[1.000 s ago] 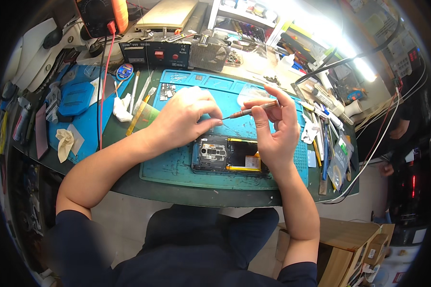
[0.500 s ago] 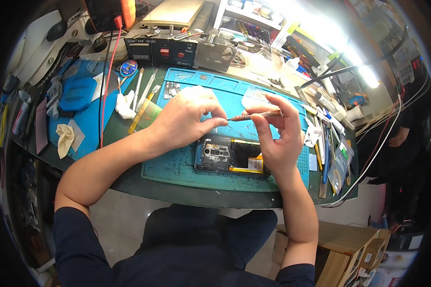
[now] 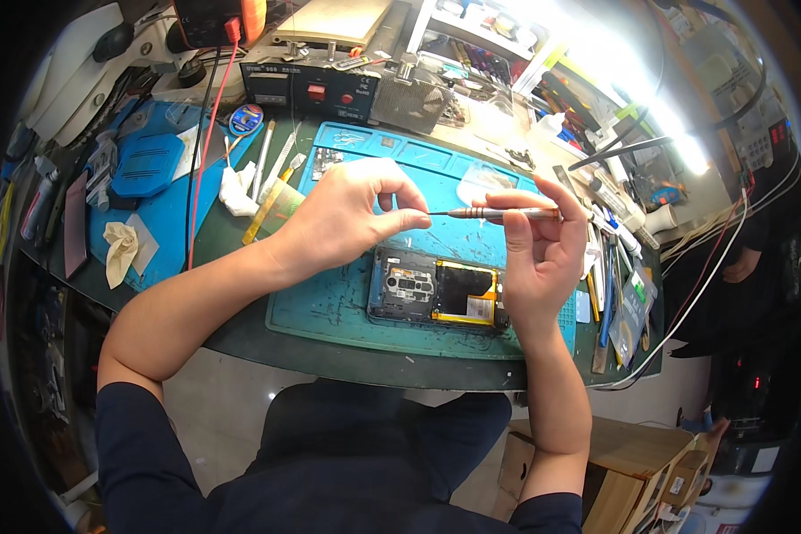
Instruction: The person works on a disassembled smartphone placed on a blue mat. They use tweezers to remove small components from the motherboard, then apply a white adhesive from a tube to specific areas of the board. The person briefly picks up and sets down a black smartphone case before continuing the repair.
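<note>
My right hand grips a slim precision screwdriver by its handle, held level with the tip pointing left. The tip meets the pinched thumb and forefinger of my left hand. Whatever those fingertips hold, if anything, is too small to make out. Below both hands an opened smartphone lies flat on the blue work mat. Its camera block sits at the left, and a black battery with yellow edging fills the right part. My right hand hides part of its right end.
Behind the mat stands a black control box with red switches. A blue box, a tape spool and a crumpled tissue lie left. Pens and tools crowd the right edge. A red cable hangs at the left.
Both hands have shifted slightly; the right one has moved right and the screwdriver is now more level, with more of its shaft showing. The view has moved a little.
</note>
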`<act>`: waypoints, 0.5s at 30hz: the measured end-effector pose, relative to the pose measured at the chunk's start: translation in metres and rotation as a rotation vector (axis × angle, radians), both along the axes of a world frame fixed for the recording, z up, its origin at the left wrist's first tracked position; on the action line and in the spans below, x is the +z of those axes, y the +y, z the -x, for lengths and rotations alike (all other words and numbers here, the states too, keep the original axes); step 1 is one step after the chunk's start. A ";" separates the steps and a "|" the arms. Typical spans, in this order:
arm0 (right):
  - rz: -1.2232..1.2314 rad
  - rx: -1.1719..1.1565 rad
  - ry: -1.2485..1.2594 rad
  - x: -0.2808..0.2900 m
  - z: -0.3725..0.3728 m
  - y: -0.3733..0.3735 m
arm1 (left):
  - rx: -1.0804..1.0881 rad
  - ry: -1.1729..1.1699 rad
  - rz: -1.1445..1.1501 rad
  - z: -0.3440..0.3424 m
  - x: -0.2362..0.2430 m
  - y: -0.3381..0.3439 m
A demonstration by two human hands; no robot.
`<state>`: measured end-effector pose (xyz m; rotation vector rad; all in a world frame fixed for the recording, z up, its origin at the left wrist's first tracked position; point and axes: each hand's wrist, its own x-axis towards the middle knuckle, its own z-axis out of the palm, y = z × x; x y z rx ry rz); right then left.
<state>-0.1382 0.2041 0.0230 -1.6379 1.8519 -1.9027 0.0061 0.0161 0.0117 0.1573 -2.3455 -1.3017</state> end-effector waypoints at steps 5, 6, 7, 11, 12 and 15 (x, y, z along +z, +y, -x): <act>0.062 0.061 0.002 -0.003 0.002 -0.003 | 0.007 0.016 0.013 -0.001 0.002 0.003; 0.067 0.071 -0.005 -0.003 0.000 -0.004 | 0.004 0.024 0.011 0.000 0.001 0.003; 0.072 0.081 -0.012 -0.003 -0.001 -0.004 | 0.003 0.024 0.011 0.000 0.000 0.002; 0.056 0.066 -0.034 -0.003 -0.002 -0.005 | 0.009 0.013 0.023 0.000 0.001 0.002; 0.025 0.036 0.024 -0.003 0.001 -0.002 | 0.012 0.008 0.029 -0.001 0.002 0.002; -0.026 -0.022 0.094 -0.003 0.003 0.001 | 0.010 0.004 0.033 -0.003 0.001 0.003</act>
